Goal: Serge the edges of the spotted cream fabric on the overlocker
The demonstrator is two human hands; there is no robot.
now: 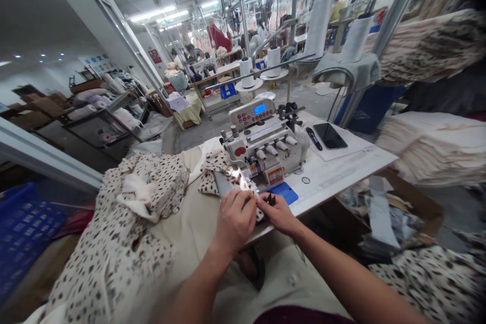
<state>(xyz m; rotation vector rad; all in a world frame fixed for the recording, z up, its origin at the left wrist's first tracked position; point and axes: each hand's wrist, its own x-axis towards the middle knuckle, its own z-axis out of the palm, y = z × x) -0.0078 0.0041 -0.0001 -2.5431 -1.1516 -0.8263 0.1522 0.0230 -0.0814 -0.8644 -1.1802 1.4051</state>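
Note:
A white overlock sewing machine (266,147) with a lit blue display stands on the table in front of me. Fingers bent and closed, my left hand (235,215) pinches spotted fabric (216,162) just in front of the machine's lit needle area. My right hand (280,212) is closed close beside it, thumb and fingers pinching the same cloth's edge. A small dark pointed thing (270,199) shows at the right fingers; its kind I cannot make out. A larger heap of spotted fabric (152,182) lies to the left.
Right of the machine, a phone (330,135) and a black marker (314,138) lie on paper. White thread cones (246,72) stand behind. A blue basket (28,233) is at the left; stacked cloth (433,147) and a scrap-filled box (417,207) are at the right.

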